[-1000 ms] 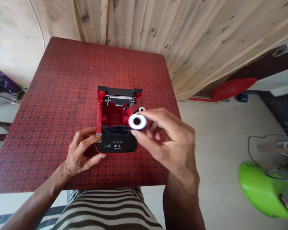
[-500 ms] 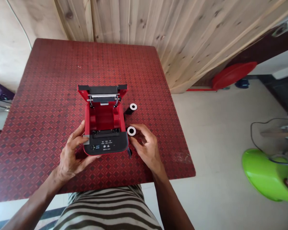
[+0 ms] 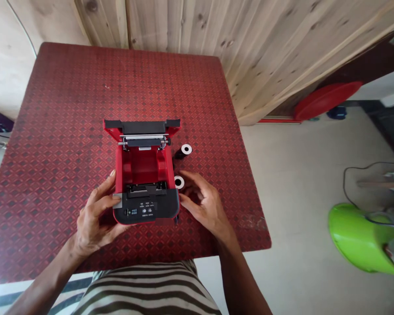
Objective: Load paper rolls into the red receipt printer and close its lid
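A red and black small printer (image 3: 143,173) stands on the red patterned table (image 3: 68,109) with its lid swung open and its red paper bay bare. My left hand (image 3: 96,214) grips the printer's front left corner, fingers on the side and thumb under the front. A small white paper roll (image 3: 179,182) stands on the table against the printer's right side. My right hand (image 3: 203,203) hovers just beside this roll with its fingers apart, thumb near the printer's right edge. A second roll with a dark body (image 3: 184,151) lies a little farther back.
Wooden plank walls (image 3: 249,43) rise behind and to the right of the table. On the floor to the right are a green plastic object (image 3: 357,245), a red disc (image 3: 325,98) and a thin cable (image 3: 354,175). My striped clothing (image 3: 147,288) shows below the table's near edge.
One second ago my right hand held the white roll up above the printer. It then lowered the roll onto the table beside the printer and let go. My left hand stayed on the printer.
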Demonstrator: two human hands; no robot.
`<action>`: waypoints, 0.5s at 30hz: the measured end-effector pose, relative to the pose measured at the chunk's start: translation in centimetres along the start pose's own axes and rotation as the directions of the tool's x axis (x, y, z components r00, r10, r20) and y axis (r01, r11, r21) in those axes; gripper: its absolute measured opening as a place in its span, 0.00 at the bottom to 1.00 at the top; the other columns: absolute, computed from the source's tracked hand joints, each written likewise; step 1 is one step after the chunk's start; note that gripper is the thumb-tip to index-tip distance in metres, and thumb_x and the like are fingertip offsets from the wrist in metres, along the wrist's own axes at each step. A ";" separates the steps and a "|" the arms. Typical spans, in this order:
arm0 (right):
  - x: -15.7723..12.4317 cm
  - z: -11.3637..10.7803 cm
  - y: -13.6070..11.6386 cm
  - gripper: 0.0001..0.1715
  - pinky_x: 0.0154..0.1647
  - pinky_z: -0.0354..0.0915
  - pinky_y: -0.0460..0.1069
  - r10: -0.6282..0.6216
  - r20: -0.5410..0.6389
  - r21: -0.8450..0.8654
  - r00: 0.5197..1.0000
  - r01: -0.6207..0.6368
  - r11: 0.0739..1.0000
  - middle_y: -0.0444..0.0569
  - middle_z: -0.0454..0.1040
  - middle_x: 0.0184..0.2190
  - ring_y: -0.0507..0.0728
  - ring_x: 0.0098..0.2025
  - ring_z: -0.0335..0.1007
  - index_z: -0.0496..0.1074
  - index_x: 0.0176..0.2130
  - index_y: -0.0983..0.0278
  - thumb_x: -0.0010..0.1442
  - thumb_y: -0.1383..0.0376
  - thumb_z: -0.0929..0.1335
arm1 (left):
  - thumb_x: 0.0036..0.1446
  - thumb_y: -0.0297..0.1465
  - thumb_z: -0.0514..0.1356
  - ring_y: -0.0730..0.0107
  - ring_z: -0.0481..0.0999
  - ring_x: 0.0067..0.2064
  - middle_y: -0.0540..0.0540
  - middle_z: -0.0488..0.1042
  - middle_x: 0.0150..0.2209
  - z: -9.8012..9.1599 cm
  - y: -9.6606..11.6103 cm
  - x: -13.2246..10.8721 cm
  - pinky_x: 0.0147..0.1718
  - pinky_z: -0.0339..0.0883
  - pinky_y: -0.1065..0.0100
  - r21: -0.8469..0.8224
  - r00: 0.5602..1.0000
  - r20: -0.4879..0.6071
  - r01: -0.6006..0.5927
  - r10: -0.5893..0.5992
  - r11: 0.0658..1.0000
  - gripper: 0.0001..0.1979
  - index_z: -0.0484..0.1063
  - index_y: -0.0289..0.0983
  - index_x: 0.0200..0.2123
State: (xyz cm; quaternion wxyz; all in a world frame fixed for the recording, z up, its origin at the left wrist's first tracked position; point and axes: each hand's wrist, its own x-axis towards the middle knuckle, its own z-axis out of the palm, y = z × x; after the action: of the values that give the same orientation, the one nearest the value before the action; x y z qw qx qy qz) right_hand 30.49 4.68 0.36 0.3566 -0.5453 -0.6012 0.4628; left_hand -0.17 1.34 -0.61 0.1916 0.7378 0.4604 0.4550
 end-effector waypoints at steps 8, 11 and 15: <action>5.3 -2.5 0.3 0.24 0.47 0.77 0.58 -0.058 -0.286 -0.110 0.956 0.027 0.994 0.50 0.82 0.46 0.59 0.43 0.79 0.78 0.56 0.56 0.61 0.55 0.76 | 0.57 0.40 0.74 0.53 0.75 0.68 0.42 0.69 0.71 -0.1 0.1 0.3 0.59 0.81 0.56 0.089 1.000 0.018 0.014 -0.015 0.996 0.20 0.75 0.43 0.50; 8.1 -1.3 1.5 0.26 0.55 0.74 0.62 -0.100 -0.190 -0.170 0.977 0.067 0.983 0.51 0.82 0.51 0.62 0.50 0.79 0.78 0.57 0.56 0.60 0.58 0.75 | 0.57 0.41 0.75 0.50 0.76 0.67 0.40 0.69 0.71 0.0 0.0 0.2 0.56 0.83 0.53 0.097 1.000 0.012 -0.005 0.004 0.995 0.23 0.73 0.44 0.52; 8.8 -0.6 0.9 0.17 0.57 0.73 0.62 -0.112 -0.157 -0.157 0.981 0.088 0.984 0.50 0.84 0.48 0.62 0.51 0.80 0.80 0.49 0.58 0.60 0.59 0.73 | 0.56 0.40 0.76 0.47 0.75 0.68 0.37 0.67 0.72 0.1 -0.1 0.3 0.55 0.84 0.50 0.099 0.998 0.011 -0.069 0.068 0.993 0.29 0.70 0.45 0.57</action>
State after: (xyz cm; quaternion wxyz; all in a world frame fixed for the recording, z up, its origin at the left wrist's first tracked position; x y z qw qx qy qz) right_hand 30.05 13.41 -0.96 0.3862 -0.5759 -0.6292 0.3511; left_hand -0.11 1.69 -0.62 0.1405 0.7634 0.4562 0.4352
